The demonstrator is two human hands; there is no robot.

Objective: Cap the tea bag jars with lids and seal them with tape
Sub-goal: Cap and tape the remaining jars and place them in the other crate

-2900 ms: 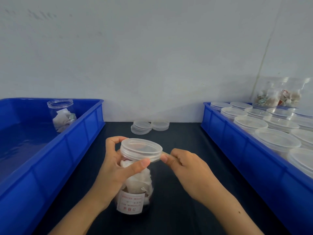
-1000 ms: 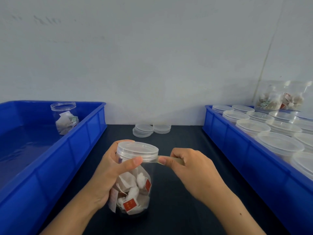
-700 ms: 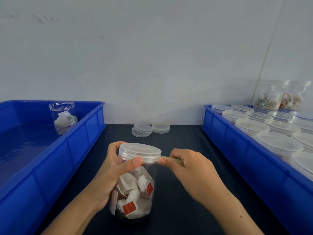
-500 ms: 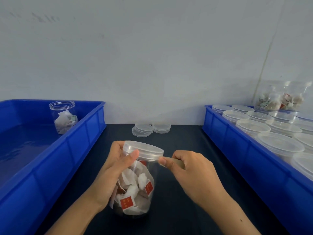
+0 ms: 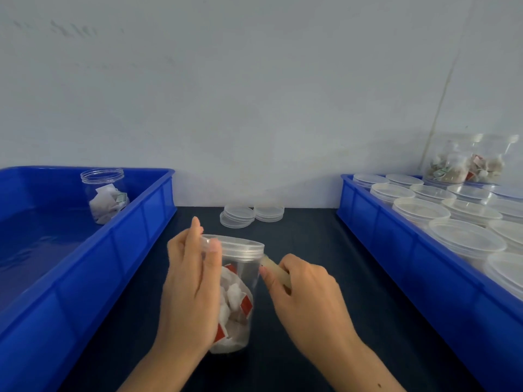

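Capped jar (image 5: 240, 295) is held at near centre of the dark table (image 5: 325, 250), between the two hands, long axis upright with a slight tilt; left hand (image 5: 192, 290) is wrapped round its left wall, fingers curled, fingertips (image 5: 213, 247) up on the lid (image 5: 235, 246) rim. Tape strip (image 5: 276, 271) is pinched by the right hand (image 5: 304, 295), thumb and forefinger pressed together, its free end touching the lid seam just left of the fingers, so the right hand is judged nearer for wrapping. Jar is clear plastic, white tea bags with red tags inside, ribbed translucent lid
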